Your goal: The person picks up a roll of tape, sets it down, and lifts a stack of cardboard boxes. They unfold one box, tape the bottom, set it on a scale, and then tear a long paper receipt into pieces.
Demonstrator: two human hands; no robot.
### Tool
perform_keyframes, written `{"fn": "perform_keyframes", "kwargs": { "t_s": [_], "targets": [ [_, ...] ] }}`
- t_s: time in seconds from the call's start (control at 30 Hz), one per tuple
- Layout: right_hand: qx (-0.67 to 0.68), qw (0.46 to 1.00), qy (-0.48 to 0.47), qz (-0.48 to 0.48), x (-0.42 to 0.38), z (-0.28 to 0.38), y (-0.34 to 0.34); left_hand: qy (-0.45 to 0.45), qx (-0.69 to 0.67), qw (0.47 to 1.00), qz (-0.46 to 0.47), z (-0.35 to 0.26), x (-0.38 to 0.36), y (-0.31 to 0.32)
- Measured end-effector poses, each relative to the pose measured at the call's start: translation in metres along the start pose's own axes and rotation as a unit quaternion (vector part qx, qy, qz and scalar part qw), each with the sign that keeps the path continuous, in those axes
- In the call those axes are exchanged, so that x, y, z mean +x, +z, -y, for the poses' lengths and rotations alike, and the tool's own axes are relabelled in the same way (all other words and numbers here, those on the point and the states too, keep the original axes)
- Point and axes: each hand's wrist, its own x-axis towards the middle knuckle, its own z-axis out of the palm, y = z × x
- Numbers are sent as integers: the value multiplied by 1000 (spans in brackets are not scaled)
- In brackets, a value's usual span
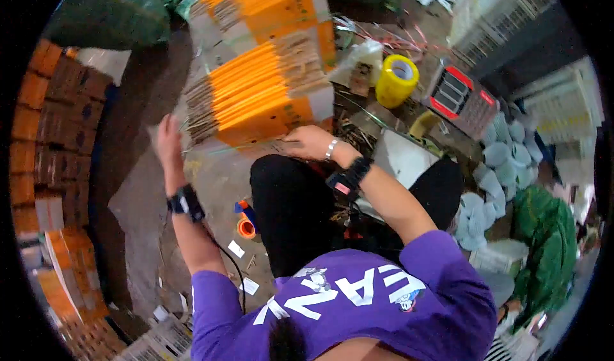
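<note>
— Looking down past your purple shirt (345, 297) and black trousers (294, 207), you were sitting on the floor (211, 175) with both arms reached forward, a black band on each wrist. An orange tape dispenser (245, 223) lay on the floor just beside your knee, with a few paper scraps near it.

— And the hands?

— Your right hand (310, 142) rested on the near edge of the bundle of flattened orange cartons (262, 92), fingers curled down onto the lowest sheets; whether they actually pinched anything, I could not tell. Your left hand (167, 137) was up beside the bundle's left corner, blurred, fingers spread, holding nothing that I could make out.

— What worried you?

— The bundle sat tilted and fanned out at its left end, with a second bundle leaning behind it. To my eye, a pull on the bottom sheets with only one hand steadying could have let the sheets slide apart or the rear bundle tip toward you. Loose strapping lay tangled by its right side, near your wrist, and might have snagged.

— Further out?

— A yellow tape roll (396, 79) and a red-and-grey scale (460, 99) lay beyond the bundle to the right; stacked orange boxes (54, 137) lined the left wall.
</note>
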Motion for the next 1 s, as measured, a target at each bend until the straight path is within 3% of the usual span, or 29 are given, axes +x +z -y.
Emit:
{"fn": "perform_keyframes", "kwargs": {
  "t_s": [0.03,0.07,0.1,0.13,0.17,0.2,0.27,0.3,0.37,0.4,0.47,0.53,0.6,0.63,0.7,0.8,0.87,0.93,1.0],
  "targets": [
    [34,998,-6,-51,-9,8,-7,15,168,975,141,51,38,-6],
    [71,992,-7,-103,-18,21,-20,-5,252,951,181,60,31,11],
    [141,975,103,-135,-31,38,-36,-112,67,982,137,5,-21,22],
    [208,940,212,-165,-40,50,-55,-89,112,987,77,40,-18,21],
    [177,918,220,-278,-42,49,-69,-136,71,974,168,47,-19,10],
    [148,882,232,-383,-43,42,-78,-117,57,982,135,24,-44,10],
    [-25,885,186,-427,-27,1,-81,-87,-44,974,206,26,-56,3],
    [107,936,227,-248,-20,9,-91,-90,-44,974,203,34,-58,3],
    [87,936,219,-260,-17,9,-78,-158,-205,955,143,49,-60,7],
    [72,933,224,-272,-13,6,-73,-154,-209,956,139,47,-56,7],
    [113,936,223,-249,-11,-1,-79,-128,-300,920,215,21,-60,10],
    [312,909,167,-221,3,-26,-91,-125,-322,912,221,-5,-51,18],
    [267,920,152,-242,25,-46,-115,-123,-335,914,193,-18,-32,29],
    [319,909,142,-227,34,-33,-136,-59,-390,888,237,-11,-11,36],
    [345,913,106,-190,56,-47,-162,-42,-385,893,229,-36,6,44],
    [327,909,120,-229,62,-25,-174,-16,-416,870,266,-36,32,55],
    [345,898,107,-252,69,-14,-185,3,-361,916,177,-44,33,66],
    [247,901,165,-316,78,-33,-196,-3,-367,915,167,-65,41,72],
    [321,888,73,-322,84,-22,-214,30,-390,898,200,-81,55,71]
  ]
}}
